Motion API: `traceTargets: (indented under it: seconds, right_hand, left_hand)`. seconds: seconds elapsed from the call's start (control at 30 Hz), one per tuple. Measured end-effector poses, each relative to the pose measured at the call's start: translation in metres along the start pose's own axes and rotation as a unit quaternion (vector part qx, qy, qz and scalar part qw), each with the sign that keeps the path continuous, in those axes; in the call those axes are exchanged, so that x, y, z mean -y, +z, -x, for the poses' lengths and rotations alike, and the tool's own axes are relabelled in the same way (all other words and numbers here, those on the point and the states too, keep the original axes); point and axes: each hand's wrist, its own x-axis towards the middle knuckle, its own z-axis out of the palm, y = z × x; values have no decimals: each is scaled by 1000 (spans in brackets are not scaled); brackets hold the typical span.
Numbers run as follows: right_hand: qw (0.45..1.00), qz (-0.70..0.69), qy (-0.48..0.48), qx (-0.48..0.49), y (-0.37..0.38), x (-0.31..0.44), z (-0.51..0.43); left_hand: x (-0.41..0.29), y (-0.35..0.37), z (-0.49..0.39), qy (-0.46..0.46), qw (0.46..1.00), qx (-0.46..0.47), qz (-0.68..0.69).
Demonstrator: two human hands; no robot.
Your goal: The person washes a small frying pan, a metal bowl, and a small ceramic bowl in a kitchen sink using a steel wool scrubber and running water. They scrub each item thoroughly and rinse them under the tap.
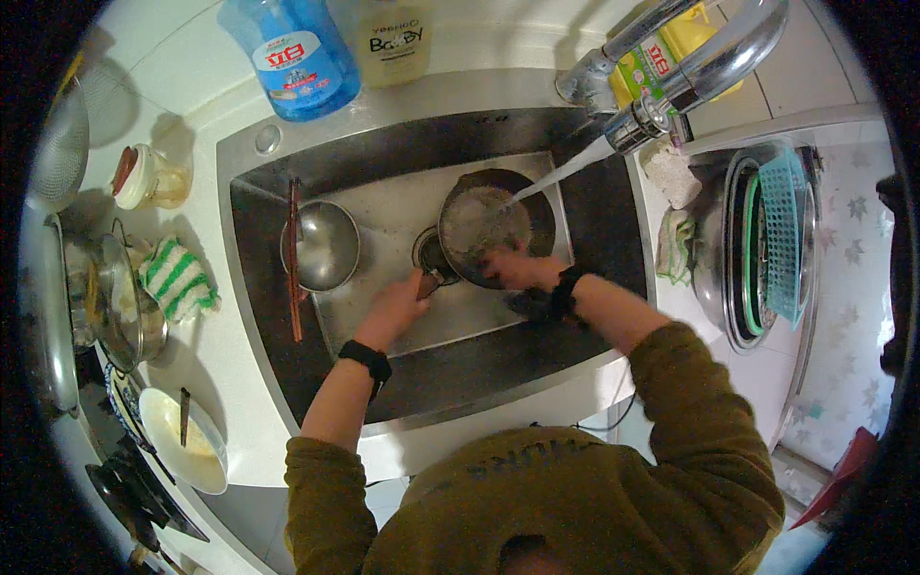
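My left hand [392, 309] grips the short handle [429, 284] of a dark round pan [460, 183] in the stainless steel sink [388, 374]. My right hand [525, 269] reaches over the pan's near rim, its fingers blurred in the water inside; whether they hold something is hidden. From the chrome faucet [636, 126] a stream of water [564, 171] runs into the pan. Left of it in the sink sits a metal bowl [327, 244], with brown chopsticks [293, 273] lying across its left side. Part of the drain [424, 248] shows beside the pan.
Blue detergent [305, 72] and a pale bottle [395, 47] stand behind the sink. To the left are a jar [154, 180], a striped cloth [178, 279] and a white bowl [183, 445]. Nested basins with a blue basket [783, 237] stand right, near a light sponge-like block [672, 172].
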Motion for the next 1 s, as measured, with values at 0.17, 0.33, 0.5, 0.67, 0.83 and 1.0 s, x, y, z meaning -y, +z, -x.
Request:
traceTargets:
  seconds: [0.17, 0.33, 0.5, 0.67, 0.83, 1.0]
  right_hand:
    - [800, 584, -88, -103, -32, -35, -1]
    - [826, 438, -247, -254, -66, -46, -32]
    - [866, 483, 129, -4, -20, -22, -10]
    - [979, -121, 161, -26, 25, 7, -12]
    - [650, -679, 257, -226, -9, 4, -33]
    - [793, -411, 247, -375, -11, -11, -32]
  left_hand:
    - [2, 9, 4, 22, 999, -25, 15]
    - [4, 11, 3, 18, 999, -21, -19]
    - [-3, 14, -1, -10, 1000, -19, 10]
    - [-12, 15, -4, -1, 997, -78, -9]
    - [-12, 5, -3, 15, 1000, -8, 2]
    - [-15, 5, 2, 0, 1000, -5, 9]
